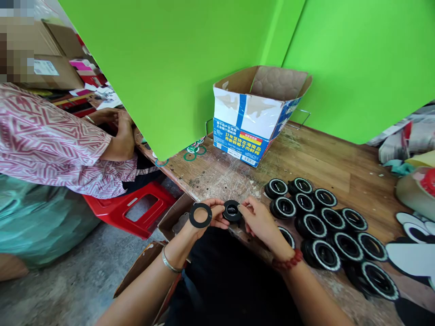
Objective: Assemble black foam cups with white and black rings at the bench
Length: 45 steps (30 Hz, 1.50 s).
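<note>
Close to my body, at the table's front edge, both hands hold a small black round piece (232, 212) with a slot-like opening in its middle. My left hand (217, 213) grips its left side between thumb and fingers. A flat black ring (192, 217) rests against the back of that hand near the wrist. On the other side, the fingertips of my right hand (254, 216) pinch the piece's edge. To the right stand several stacks of black rings (312, 225) with pale rough rims, one partly hidden behind my right wrist.
A blue and white cardboard box (234, 117) stands on the wooden table (217, 174) against green panels (190, 59). Thin green rings (190, 156) lie left of it. Black and white cutouts (411, 258) are at far right. A co-worker (50, 140) sits left, beside a red stool (136, 208).
</note>
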Each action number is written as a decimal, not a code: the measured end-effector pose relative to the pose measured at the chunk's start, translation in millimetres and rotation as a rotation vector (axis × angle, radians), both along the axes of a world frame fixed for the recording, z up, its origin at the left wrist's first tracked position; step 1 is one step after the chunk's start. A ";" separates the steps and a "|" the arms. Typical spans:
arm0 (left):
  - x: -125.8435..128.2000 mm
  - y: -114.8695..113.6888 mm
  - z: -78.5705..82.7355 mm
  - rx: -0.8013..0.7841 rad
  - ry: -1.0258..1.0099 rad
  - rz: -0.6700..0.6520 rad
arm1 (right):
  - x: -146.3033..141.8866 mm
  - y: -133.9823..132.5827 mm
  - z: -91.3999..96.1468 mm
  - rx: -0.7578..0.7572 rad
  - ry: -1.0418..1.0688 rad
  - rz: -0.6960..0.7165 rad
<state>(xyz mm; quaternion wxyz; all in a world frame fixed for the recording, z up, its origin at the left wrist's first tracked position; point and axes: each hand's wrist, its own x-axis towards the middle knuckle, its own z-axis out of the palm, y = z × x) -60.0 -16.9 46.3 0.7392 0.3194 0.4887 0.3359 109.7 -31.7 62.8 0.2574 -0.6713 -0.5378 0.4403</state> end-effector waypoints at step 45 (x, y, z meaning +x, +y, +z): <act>49.6 1.3 4.9 0.349 0.115 0.247 | 40.5 -76.9 -32.4 0.715 -0.507 -0.072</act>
